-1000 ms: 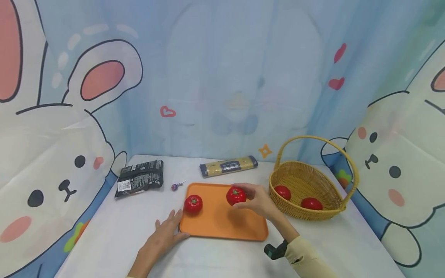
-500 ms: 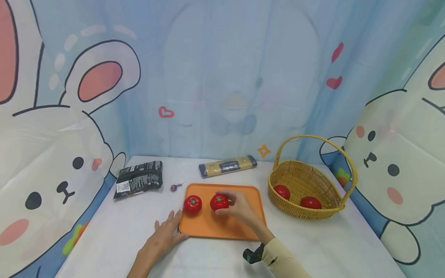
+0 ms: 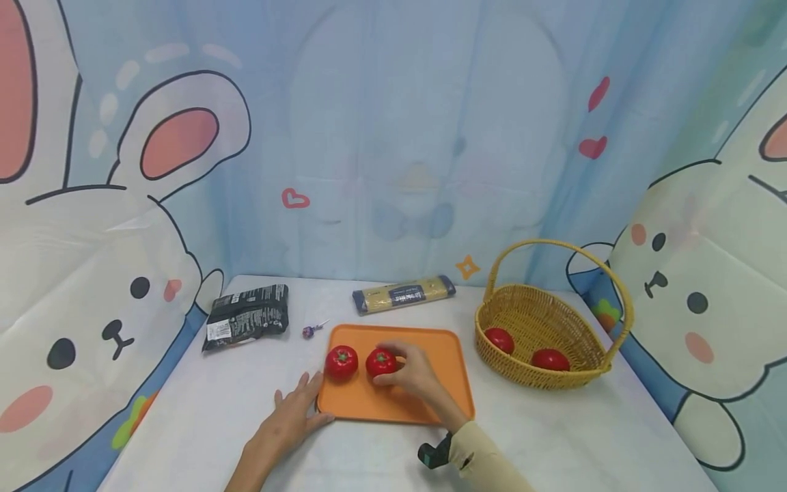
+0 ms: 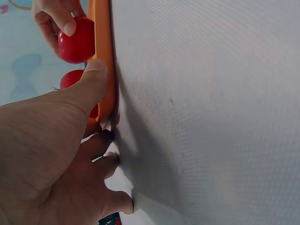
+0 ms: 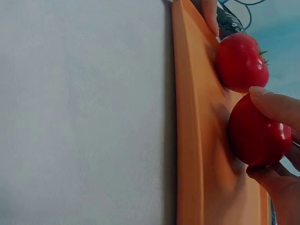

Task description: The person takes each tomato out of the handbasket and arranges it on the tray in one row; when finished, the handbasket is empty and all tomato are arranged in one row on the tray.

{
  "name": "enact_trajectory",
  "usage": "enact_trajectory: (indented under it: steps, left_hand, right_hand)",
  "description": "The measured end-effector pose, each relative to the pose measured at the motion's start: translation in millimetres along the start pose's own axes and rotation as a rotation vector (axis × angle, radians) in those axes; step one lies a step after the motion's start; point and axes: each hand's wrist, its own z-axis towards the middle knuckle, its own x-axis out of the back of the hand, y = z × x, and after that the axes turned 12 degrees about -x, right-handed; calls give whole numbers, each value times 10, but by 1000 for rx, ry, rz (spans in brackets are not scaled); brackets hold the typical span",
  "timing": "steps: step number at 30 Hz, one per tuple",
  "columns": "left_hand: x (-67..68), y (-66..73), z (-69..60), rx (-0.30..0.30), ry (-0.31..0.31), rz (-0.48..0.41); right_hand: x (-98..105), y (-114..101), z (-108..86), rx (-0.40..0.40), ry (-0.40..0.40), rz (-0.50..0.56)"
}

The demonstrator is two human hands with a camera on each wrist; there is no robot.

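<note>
An orange tray (image 3: 406,406) lies on the white table, with a red tomato (image 3: 341,363) standing at its left end. Just right of that one, my right hand (image 3: 419,379) holds a second tomato (image 5: 253,136) between thumb and fingers, low over the tray or on it; which of the two I cannot tell. The right wrist view shows both tomatoes close together. My left hand (image 3: 289,415) rests at the tray's front left corner. Its thumb (image 4: 96,77) touches the front rim and its other fingers spread along the left side.
A yellow wicker basket (image 3: 522,378) with a tall handle stands to the right, with two red tomatoes (image 3: 550,359) inside. Behind the tray lie a gold packet (image 3: 404,295), a lollipop (image 3: 309,332) and a black bag (image 3: 247,316). A printed curtain (image 3: 393,137) closes the back.
My right hand has moved left with its tomato and lowered it beside the first one. The left hand has stayed at the tray corner.
</note>
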Motion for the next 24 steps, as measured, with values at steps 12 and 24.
enact_trajectory:
  steps: [12, 24]
  left_hand:
    - [28, 17, -2, 16, -12, 8]
    - [0, 13, 9, 4, -18, 6]
  right_hand:
    - [-83, 16, 49, 51, 10, -37]
    - [62, -47, 6, 64, -2, -41]
